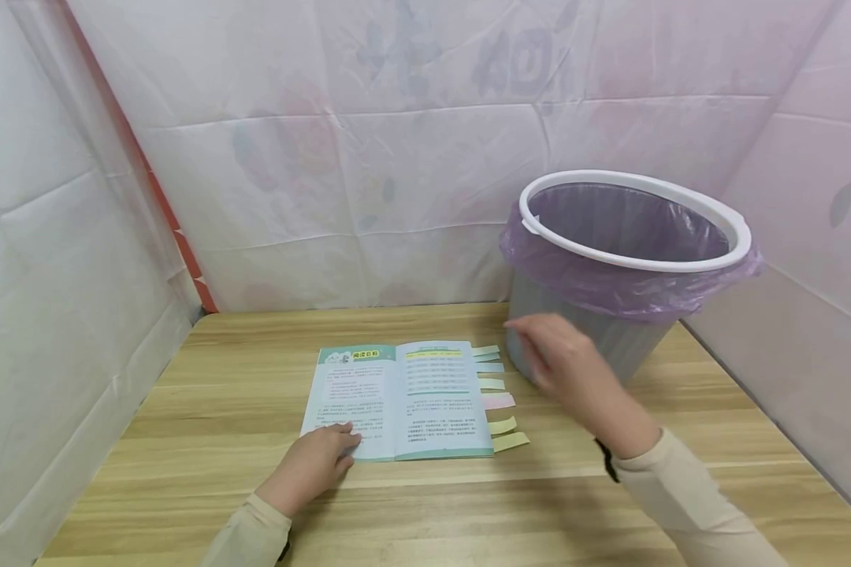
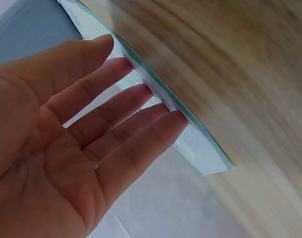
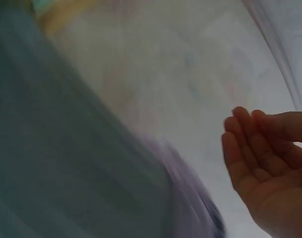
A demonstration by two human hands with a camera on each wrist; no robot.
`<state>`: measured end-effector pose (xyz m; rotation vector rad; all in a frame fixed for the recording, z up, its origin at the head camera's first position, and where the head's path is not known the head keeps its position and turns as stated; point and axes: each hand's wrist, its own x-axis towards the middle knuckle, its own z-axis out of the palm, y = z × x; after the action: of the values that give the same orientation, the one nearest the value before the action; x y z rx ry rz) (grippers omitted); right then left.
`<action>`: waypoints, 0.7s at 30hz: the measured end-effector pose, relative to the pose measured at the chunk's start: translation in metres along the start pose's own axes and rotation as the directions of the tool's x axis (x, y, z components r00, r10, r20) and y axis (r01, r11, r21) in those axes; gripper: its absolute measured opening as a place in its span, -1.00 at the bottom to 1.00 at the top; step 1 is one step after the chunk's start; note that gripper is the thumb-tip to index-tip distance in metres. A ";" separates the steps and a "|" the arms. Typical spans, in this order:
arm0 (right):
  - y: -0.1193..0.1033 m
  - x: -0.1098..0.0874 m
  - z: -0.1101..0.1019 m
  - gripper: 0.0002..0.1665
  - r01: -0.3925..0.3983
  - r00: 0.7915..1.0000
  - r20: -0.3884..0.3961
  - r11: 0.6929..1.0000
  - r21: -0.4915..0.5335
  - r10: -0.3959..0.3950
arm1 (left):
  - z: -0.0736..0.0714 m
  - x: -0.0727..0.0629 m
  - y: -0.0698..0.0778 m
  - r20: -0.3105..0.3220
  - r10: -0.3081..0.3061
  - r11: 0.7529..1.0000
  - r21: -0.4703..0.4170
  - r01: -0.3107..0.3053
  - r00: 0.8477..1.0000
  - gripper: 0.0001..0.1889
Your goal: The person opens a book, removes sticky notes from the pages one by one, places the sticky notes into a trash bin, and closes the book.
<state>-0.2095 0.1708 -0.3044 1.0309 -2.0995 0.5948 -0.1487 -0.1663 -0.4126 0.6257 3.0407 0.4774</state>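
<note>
An open booklet [image 1: 436,429] with printed pages and green edges lies on the table. Several sticky tabs [image 1: 498,402] in yellow, green, blue and pink stick out from its right side. My left hand [image 1: 315,465] rests on the lower left corner of the left page; in the left wrist view its fingers [image 2: 128,148] are loosely extended over the paper. Raised in front of the trash bin, my right hand [image 1: 556,354] is right of the tabs. The right wrist view shows its fingers lightly bent, thumb near the index finger, and nothing visible in them.
A grey trash bin [image 1: 574,299] with a white rim ring [image 1: 631,256] and a purple liner bag [image 1: 610,295] stands at the back right of the wooden table [image 1: 206,409]. Pale patterned sheets [image 1: 269,181] hang at the back and both sides.
</note>
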 end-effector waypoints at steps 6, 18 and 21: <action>-0.002 -0.028 0.048 -0.76 -0.524 0.808 0.406 0.837 0.159 0.428 | -0.001 -0.001 0.002 0.005 -0.013 1.000 -0.014 0.013 1.000 -0.69; 0.010 -0.050 0.090 -0.63 -0.837 0.499 0.647 0.513 0.189 0.576 | -0.003 -0.001 0.004 -0.009 0.000 1.000 -0.006 0.000 1.000 -0.69; 0.012 -0.051 0.094 -0.60 -0.853 0.488 0.643 0.479 0.208 0.590 | -0.004 -0.001 0.004 -0.011 0.007 1.000 -0.003 -0.007 1.000 -0.69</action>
<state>-0.2348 0.1406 -0.4047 0.4163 -2.9683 1.5535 -0.1465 -0.1644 -0.4081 0.6358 3.0488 0.4870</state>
